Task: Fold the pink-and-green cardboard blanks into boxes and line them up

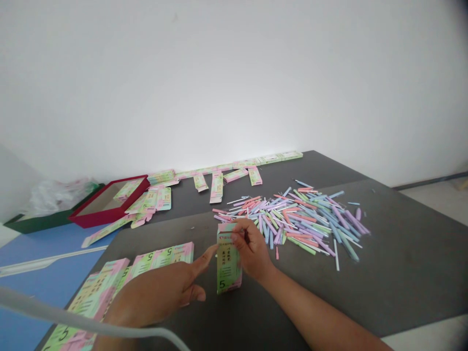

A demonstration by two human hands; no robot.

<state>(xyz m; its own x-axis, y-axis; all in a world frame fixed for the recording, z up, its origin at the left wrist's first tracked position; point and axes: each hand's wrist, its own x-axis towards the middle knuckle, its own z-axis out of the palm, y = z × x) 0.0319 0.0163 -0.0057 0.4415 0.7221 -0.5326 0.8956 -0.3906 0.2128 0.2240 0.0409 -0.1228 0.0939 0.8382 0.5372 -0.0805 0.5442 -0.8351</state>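
Note:
A pastel green-and-pink cardboard carton (229, 261) printed with a "5" stands upright on the dark table (395, 273), and my right hand (250, 248) grips its upper part. My left hand (157, 287) lies just left of the carton, with the index finger stretched out and its tip at or very near the carton's side. That hand holds nothing. Flat cartons of the same print (161, 258) lie under and beyond my left hand. A heap of pastel plastic sticks (292, 222) lies just beyond my right hand.
Several more cartons (215, 187) lie along the far table edge. At the left are a red box tray (109, 202), a green box (47, 219) and clear plastic (54, 197). A blue surface (44, 273) lies beyond the table's left edge. A pale cable (73, 321) crosses the foreground.

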